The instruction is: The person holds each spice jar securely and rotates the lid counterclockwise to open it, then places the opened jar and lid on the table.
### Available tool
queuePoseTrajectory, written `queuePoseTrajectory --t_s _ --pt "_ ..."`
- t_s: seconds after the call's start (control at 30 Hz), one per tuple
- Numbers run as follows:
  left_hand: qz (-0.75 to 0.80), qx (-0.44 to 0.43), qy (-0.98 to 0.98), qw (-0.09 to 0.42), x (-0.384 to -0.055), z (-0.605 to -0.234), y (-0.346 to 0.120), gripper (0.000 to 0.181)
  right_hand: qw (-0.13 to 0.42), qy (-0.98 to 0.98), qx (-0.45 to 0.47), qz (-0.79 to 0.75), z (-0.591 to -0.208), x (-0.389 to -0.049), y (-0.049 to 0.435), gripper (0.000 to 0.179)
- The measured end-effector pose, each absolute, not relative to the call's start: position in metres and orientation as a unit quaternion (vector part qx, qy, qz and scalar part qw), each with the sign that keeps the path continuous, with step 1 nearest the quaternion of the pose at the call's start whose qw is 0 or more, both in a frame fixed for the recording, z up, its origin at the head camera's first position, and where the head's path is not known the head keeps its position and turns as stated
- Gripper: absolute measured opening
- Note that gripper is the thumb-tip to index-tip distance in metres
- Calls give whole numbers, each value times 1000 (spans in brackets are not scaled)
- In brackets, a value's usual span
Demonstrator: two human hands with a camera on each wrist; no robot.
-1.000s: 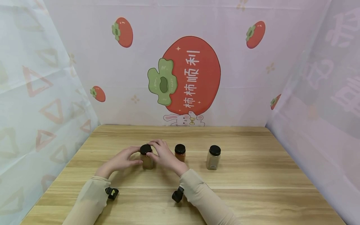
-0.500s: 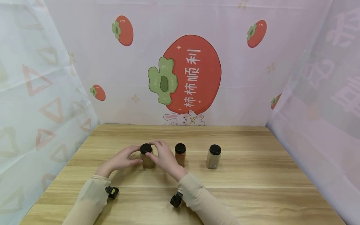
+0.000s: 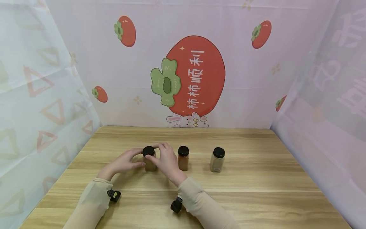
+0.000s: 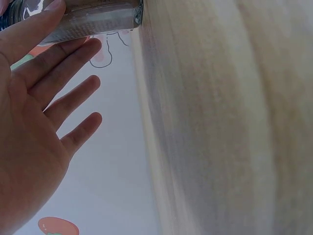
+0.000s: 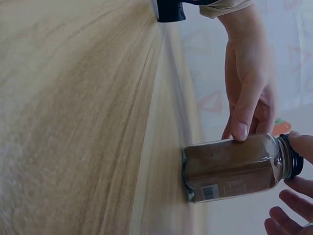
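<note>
A square-sided glass jar of brown powder [image 5: 230,169] stands upright on the table, a barcode label low on its side. My left hand [image 3: 123,163] grips the jar's body, thumb on the near side and fingers behind; in the left wrist view the lower fingers of this hand [image 4: 39,117] spread away from the glass. Up at the black lid [image 3: 148,150], my right hand [image 3: 168,163] pinches the rim between thumb and fingers. The lid sits on the jar's neck, with threads showing below it in the right wrist view. The right hand's remaining fingers [image 5: 288,220] hang off the jar.
To the right of my right hand stands a jar of orange-red powder [image 3: 183,161] with a black lid. Further right is a jar of pale beige powder [image 3: 216,163], also black-lidded. Printed cloth walls [image 3: 243,95] border the wooden table [image 3: 257,181] at the back and sides.
My right hand has turned at the lid: its wrist and forearm swung left and its thumb moved left across the rim. The left hand and the jar have stayed in place.
</note>
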State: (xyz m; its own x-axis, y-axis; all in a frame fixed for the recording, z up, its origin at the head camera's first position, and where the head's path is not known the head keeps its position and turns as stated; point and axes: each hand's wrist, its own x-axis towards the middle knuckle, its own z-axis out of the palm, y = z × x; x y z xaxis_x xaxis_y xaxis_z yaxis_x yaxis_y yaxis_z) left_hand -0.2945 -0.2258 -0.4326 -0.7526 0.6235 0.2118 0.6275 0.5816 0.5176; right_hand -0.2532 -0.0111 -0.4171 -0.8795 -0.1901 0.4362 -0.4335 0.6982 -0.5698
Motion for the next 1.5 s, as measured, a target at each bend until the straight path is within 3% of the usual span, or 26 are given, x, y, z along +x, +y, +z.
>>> queuePoseTrajectory --t_s 0.3,1.17,1.5 --pt "-291 -352 -889 1 -295 -433 -226 53 181 -908 165 341 -419 -252 -14 47" --pt "-290 -349 -891 4 -294 -432 -226 54 82 -906 245 334 -408 -261 -4 45" --pt "-288 -353 -890 8 -293 -431 -225 53 89 -909 245 324 -409 -261 -2 47"
